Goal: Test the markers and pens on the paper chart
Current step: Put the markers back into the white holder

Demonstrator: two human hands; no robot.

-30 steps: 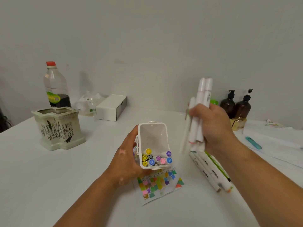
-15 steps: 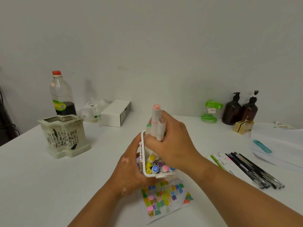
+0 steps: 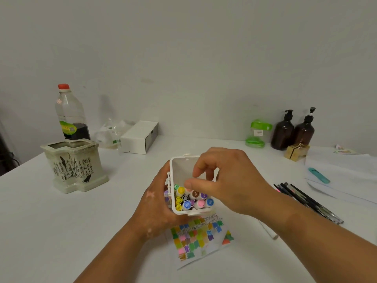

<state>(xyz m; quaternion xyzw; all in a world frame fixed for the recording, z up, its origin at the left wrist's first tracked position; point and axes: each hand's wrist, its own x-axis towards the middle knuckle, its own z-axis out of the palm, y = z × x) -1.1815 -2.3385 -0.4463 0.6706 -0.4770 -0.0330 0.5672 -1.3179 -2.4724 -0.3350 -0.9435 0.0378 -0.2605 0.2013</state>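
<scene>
Since the paper chart (image 3: 195,237) is covered with colour swatches, testing is judged mostly done. The marker box (image 3: 183,166) is held tilted over its far edge, gripped by the left hand (image 3: 157,205). The right hand (image 3: 228,180) is curled over the marker caps (image 3: 186,204); whether one is pinched cannot be told. Dark pens (image 3: 302,199) are laid to the right, possibly untested. White table (image 3: 61,231), plain wall (image 3: 183,58), ceramic pot (image 3: 75,164) at left.

two hands (image 3: 155,207) (image 3: 230,180), one marker case (image 3: 182,166), one paper chart (image 3: 195,240), two pump bottles (image 3: 282,132) (image 3: 304,132), one ceramic pot (image 3: 75,166)
</scene>
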